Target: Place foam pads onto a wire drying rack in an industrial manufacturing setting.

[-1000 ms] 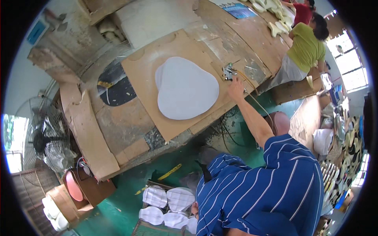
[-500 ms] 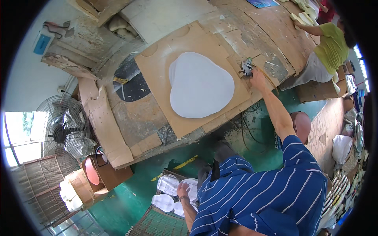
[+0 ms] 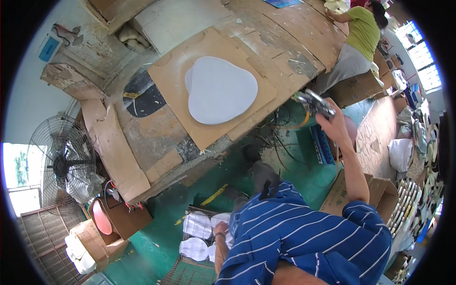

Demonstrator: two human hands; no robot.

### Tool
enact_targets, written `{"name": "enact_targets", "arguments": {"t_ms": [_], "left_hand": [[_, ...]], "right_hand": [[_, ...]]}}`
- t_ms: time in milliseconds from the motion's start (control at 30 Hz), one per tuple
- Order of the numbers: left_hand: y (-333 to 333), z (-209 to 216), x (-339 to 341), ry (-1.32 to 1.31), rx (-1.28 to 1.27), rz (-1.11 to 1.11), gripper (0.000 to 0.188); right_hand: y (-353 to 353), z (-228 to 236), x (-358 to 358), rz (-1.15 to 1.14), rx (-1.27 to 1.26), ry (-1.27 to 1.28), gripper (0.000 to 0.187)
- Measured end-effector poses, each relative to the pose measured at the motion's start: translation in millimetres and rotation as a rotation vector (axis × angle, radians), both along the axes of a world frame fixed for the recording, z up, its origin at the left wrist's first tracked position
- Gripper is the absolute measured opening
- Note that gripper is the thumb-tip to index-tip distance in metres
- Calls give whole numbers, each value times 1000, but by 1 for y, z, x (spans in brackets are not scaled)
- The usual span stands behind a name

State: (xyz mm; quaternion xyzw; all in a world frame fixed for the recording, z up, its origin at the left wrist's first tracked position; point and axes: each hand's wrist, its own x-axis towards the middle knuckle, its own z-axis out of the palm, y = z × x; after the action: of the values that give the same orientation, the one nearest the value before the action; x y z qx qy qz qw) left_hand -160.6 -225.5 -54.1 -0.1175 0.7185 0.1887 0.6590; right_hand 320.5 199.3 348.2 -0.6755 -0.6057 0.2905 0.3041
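My right hand is closed around a metal spray gun, held out past the table's right front edge. A yellow-orange hose hangs from the gun. On the table, a smooth white rounded sheet lies over another white piece, which shows only at its left side. Both rest on a brown cardboard sheet. Low at my left side, my left hand is over white pads on a wire rack. Its fingers look loosely apart; whether they touch a pad is hard to see.
A standing fan and a cardboard box are at the left. Cables trail below the table edge. Behind my right arm stands another open box. A co-worker in a yellow-green shirt is at the far right.
My right hand has lifted the spray gun off the table and brought it right and nearer me. My left hand has come down onto the pads. The view has shifted right.
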Motion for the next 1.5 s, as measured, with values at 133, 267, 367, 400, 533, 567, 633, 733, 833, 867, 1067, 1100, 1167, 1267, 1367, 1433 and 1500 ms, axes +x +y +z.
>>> {"name": "enact_targets", "arguments": {"t_ms": [133,267,367,400,533,567,633,733,833,867,1067,1100,1167,1267,1367,1433,1500], "left_hand": [[2,-8,-4,143,200,-435,17],[44,10,9,133,233,-436,21],[83,15,28,201,124,162,33],[94,17,28,178,215,143,34],[134,19,34,173,257,118,39],[142,19,35,142,318,104,39],[151,20,36,184,240,83,40],[153,20,37,178,231,70,38],[142,16,35,129,279,96,42],[136,15,34,146,222,121,42],[98,6,35,85,93,206,41],[94,5,40,133,63,94,40],[90,6,43,132,140,17,40],[96,9,46,148,108,29,39],[109,13,44,139,128,66,39],[120,12,41,153,145,134,35],[130,9,37,123,252,148,41]], "right_hand": [[-58,55,-26,46,-60,385,56],[-81,87,-20,203,-231,333,69],[-85,88,-16,344,-216,263,68],[-84,86,-16,421,-178,251,67],[-84,82,-19,400,-172,161,63],[-81,81,-20,431,-108,153,65],[-76,82,-22,429,-91,125,65],[-63,83,-28,418,5,88,62],[-54,86,-31,384,92,92,59],[-52,87,-31,368,120,100,60],[-52,92,-26,502,-62,26,64],[-51,92,-26,506,-79,23,63],[-47,90,-28,504,-99,22,62],[-42,87,-29,421,15,64,59],[-40,88,-23,354,120,65,58],[-42,91,-15,323,93,44,58],[-47,93,-7,279,52,16,56]]}}
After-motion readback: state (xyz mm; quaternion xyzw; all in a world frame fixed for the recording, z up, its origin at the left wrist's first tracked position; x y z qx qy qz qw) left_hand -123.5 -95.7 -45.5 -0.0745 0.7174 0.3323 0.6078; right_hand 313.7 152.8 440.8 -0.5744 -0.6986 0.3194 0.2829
